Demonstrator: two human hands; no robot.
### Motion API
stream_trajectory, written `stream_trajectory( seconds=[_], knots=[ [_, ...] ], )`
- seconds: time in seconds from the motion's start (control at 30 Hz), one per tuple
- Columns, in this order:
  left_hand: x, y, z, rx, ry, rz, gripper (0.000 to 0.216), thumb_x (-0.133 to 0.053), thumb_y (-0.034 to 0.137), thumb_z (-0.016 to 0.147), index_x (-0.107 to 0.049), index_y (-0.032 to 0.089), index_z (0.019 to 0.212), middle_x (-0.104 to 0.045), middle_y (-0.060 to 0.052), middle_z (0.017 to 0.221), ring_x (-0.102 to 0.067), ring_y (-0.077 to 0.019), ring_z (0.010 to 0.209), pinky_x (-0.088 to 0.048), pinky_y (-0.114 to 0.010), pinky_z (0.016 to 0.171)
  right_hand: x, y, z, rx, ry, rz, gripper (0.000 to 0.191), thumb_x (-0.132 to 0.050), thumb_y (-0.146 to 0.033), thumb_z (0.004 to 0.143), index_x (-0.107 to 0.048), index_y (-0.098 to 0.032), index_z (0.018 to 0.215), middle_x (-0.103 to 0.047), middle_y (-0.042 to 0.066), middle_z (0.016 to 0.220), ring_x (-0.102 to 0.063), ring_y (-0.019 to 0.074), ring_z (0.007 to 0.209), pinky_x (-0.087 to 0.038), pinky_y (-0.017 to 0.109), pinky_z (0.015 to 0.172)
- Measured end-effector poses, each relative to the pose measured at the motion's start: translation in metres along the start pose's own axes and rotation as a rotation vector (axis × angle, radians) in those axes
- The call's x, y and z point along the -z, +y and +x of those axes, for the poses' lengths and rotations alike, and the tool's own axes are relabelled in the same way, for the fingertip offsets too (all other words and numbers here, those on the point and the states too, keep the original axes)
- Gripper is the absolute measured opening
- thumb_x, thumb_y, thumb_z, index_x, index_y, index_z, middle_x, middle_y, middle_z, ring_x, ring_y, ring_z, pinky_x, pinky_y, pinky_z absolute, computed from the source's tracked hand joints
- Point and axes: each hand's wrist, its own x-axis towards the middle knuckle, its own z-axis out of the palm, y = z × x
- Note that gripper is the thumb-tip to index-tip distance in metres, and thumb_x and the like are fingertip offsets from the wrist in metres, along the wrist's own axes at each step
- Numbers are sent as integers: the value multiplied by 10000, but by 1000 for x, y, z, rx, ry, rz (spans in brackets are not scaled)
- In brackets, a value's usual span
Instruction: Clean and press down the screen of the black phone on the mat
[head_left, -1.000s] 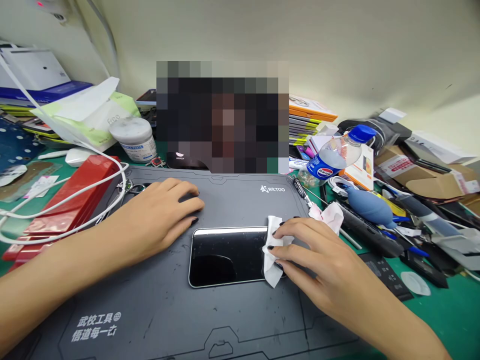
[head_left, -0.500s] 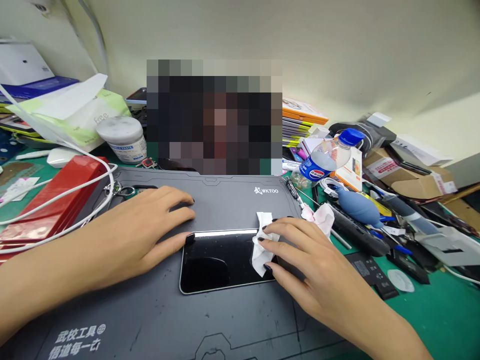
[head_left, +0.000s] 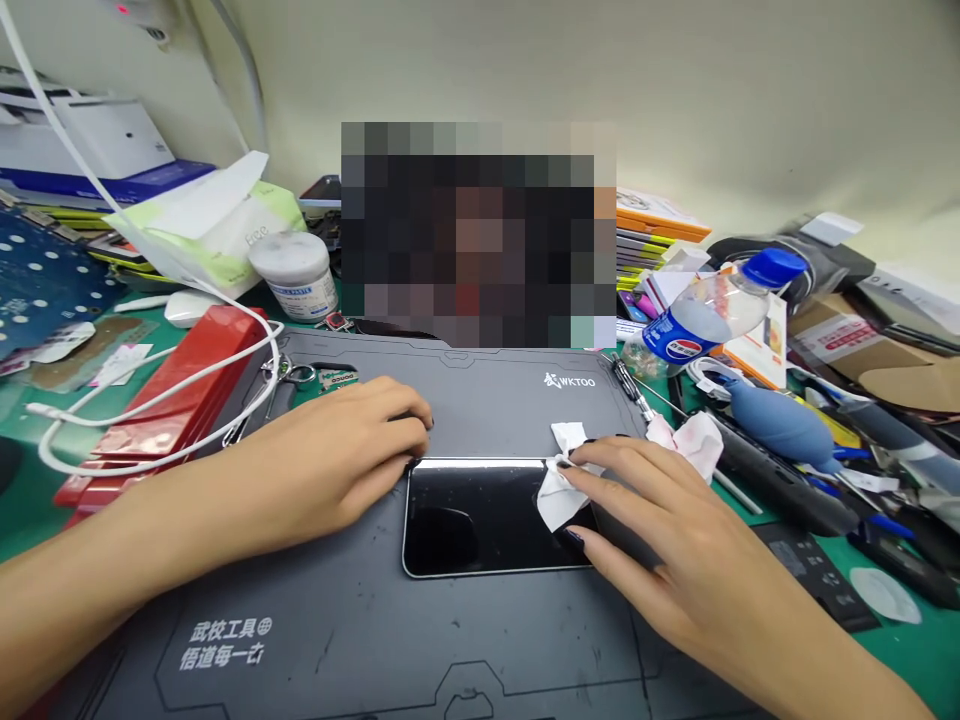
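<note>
A black phone (head_left: 472,515) lies face up on the grey work mat (head_left: 360,620). My right hand (head_left: 660,540) presses a small white wipe (head_left: 559,485) against the phone's right end, fingers pinched on it. My left hand (head_left: 337,460) rests on the mat at the phone's left end, fingers curled against its top left corner.
A red case (head_left: 172,385) and white cable (head_left: 150,420) lie left of the mat. A white jar (head_left: 294,275) and tissue pack (head_left: 210,225) stand behind. Right of the mat are a crumpled tissue (head_left: 690,440), a plastic bottle (head_left: 712,310), a blue air blower (head_left: 780,425) and several tools.
My right hand has shifted the wipe slightly across the phone's right end. My left hand has curled in closer to the phone's left corner. The camera view has shifted.
</note>
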Motion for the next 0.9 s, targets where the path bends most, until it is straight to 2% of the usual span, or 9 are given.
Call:
stream_trajectory(
  seconds=[0.13, 0.37, 0.47, 0.57, 0.67, 0.7, 0.73, 0.83, 0.9],
  knots=[
    [-1, -2, 0, -14, 14, -18, 301, -452, 189, 1126, -724, 211, 1000, -797, -83, 1203, -777, -228, 1089, -612, -352, 927, 0, 1, -1, -15, -18, -7, 210, -577, -211, 1130, -716, -190, 1285, -774, 142, 1270, -750, 341, 1157, -620, 524, 973],
    [-5, -7, 0, -38, 32, 40, 333, -422, 136, 1101, -726, 217, 991, -788, -85, 1191, -778, -236, 1053, -602, -356, 878, -2, 2, 0, -19, -10, -1, 204, -593, -187, 1118, -730, -166, 1268, -771, 147, 1262, -744, 349, 1163, -619, 536, 963],
    [-4, -6, -1, -50, 28, 55, 330, -424, 140, 1097, -725, 213, 986, -790, -89, 1183, -783, -233, 1034, -606, -348, 860, 2, 2, 3, -3, 43, 14, 157, -614, -107, 1101, -735, -199, 1140, -792, 95, 1144, -758, 295, 1084, -620, 478, 931],
    [-6, -5, -3, -55, 44, 28, 319, -440, 155, 1092, -729, 227, 978, -797, -73, 1174, -789, -229, 1025, -609, -343, 863, 11, 2, 5, -51, 198, 10, 231, -653, -22, 1061, -699, -248, 1034, -782, 20, 990, -754, 221, 958, -613, 391, 886],
    [-8, -8, -5, -65, 65, -4, 290, -465, 196, 1095, -729, 247, 985, -797, -59, 1168, -790, -235, 1026, -614, -343, 869, 20, 4, 2, -222, 498, -117, 274, -711, -10, 1018, -713, -279, 1073, -781, 21, 1032, -757, 223, 966, -612, 386, 903],
    [-8, -9, -6, -68, 64, -8, 279, -472, 208, 1096, -727, 254, 995, -796, -53, 1176, -789, -236, 1033, -614, -342, 874, 22, 6, 0, -258, 532, -147, 278, -714, -15, 1011, -721, -284, 1081, -784, 30, 1065, -763, 234, 992, -614, 393, 916],
    [-8, -10, -6, -67, 57, -12, 269, -477, 213, 1096, -727, 263, 1010, -794, -46, 1192, -788, -237, 1048, -615, -342, 887, 24, 8, -1, -269, 517, -150, 276, -703, -20, 1009, -726, -285, 1078, -785, 34, 1077, -771, 241, 1005, -617, 398, 922],
    [-8, -12, -6, -51, 32, -13, 261, -486, 214, 1091, -735, 279, 1050, -793, -36, 1235, -786, -244, 1092, -618, -350, 924, 26, 13, -1, -205, 355, -48, 275, -617, -22, 1019, -724, -273, 1049, -789, 32, 1038, -789, 225, 962, -633, 373, 875],
    [-7, -12, -6, -51, 48, -8, 284, -470, 212, 1084, -743, 273, 1033, -796, -46, 1208, -788, -246, 1059, -622, -352, 902, 27, 14, 1, -163, 285, 4, 263, -598, -40, 1027, -745, -256, 1063, -796, 49, 1042, -792, 223, 945, -648, 377, 859]
  ],
)
